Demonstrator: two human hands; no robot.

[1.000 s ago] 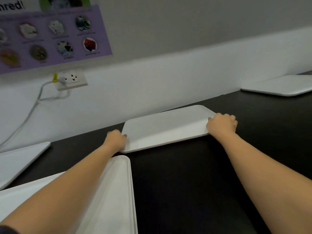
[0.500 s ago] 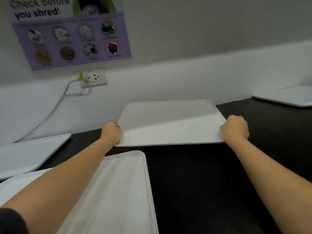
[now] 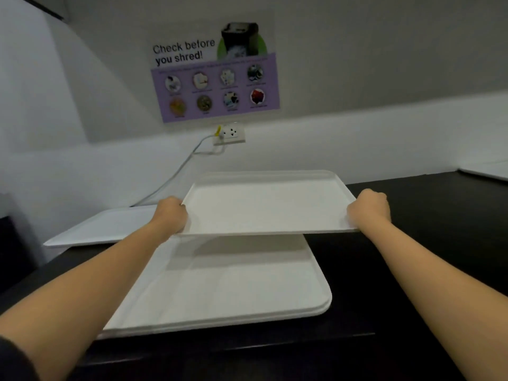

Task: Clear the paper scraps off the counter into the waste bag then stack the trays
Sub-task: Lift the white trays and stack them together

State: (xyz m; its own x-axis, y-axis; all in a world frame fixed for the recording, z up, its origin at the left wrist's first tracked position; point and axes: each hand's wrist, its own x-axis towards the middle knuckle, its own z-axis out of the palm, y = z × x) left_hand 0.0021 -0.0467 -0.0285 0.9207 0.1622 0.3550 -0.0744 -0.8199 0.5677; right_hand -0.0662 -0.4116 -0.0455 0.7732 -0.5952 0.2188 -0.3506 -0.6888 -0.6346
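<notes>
wall: purple-and-white "Check before you shred!" poster (image 3: 215,71) with round item pics | right below it: white wall socket (image 3: 230,134), yellow-tipped plug in its left side | grey cable (image 3: 176,176) droops down-left to the black counter (image 3: 428,215)

White trays on black counter.
Held tray (image 3: 269,207), near tray (image 3: 220,284), far-left tray (image 3: 110,226): plain white. Counter (image 3: 412,243): black. Poster (image 3: 214,86): purple panel, green patch, black lettering. Socket (image 3: 232,134): white, yellow plug.
</notes>
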